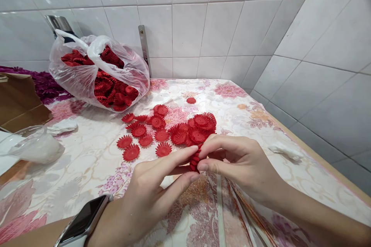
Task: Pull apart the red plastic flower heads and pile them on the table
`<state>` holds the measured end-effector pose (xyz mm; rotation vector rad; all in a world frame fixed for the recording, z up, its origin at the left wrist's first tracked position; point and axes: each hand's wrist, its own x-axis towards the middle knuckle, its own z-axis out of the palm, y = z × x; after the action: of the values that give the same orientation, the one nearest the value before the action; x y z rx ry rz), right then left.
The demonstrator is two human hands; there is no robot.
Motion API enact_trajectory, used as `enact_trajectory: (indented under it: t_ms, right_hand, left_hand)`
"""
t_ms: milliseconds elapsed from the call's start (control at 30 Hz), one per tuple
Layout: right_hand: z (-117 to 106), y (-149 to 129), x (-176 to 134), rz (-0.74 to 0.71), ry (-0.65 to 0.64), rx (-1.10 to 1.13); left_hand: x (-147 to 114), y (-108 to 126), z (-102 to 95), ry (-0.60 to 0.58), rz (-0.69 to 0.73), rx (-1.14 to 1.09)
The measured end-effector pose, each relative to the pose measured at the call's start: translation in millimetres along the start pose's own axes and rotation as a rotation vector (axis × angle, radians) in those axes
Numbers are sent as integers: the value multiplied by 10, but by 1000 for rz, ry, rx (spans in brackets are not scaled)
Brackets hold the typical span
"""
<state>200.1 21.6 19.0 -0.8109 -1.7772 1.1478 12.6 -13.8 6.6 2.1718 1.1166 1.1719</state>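
Note:
Between my two hands sits a small stack of red flower pieces (194, 161) with toothed petal edges, turned on its side. My left hand (156, 189) pinches it from the left with thumb and fingers. From the right, my right hand (240, 162) grips the same stack with thumb and forefinger; part of it is hidden by the fingers. Just beyond my fingertips lies a heap of red flower pieces (198, 135), some nested in each other. Several single red flower pieces (138, 130) are scattered to the left, and one lone red flower piece (191, 100) lies farther back.
A clear plastic bag (142, 69) full of red flower pieces stands at the back left. Left of it are purple flower pieces (49, 85), a cardboard box (26, 100) and a clear cup (43, 146). Crumpled white tissue (285, 151) lies right. Tiled walls (188, 27) border the table.

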Motion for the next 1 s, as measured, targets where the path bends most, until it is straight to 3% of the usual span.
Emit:
enact_trajectory:
  t_ms: [333, 533, 733, 1000]
  right_hand:
    - [42, -34, -18, -54, 31, -166]
    - [70, -63, -61, 83, -15, -74]
    - [14, -22, 33, 278, -17, 159]
    - [-10, 82, 113, 301, 47, 223]
  left_hand:
    - [38, 29, 32, 13, -91, -109]
    - [133, 26, 21, 29, -343, -406]
    - [348, -87, -60, 139, -625, -483]
    - [469, -194, -202, 274, -552, -323]
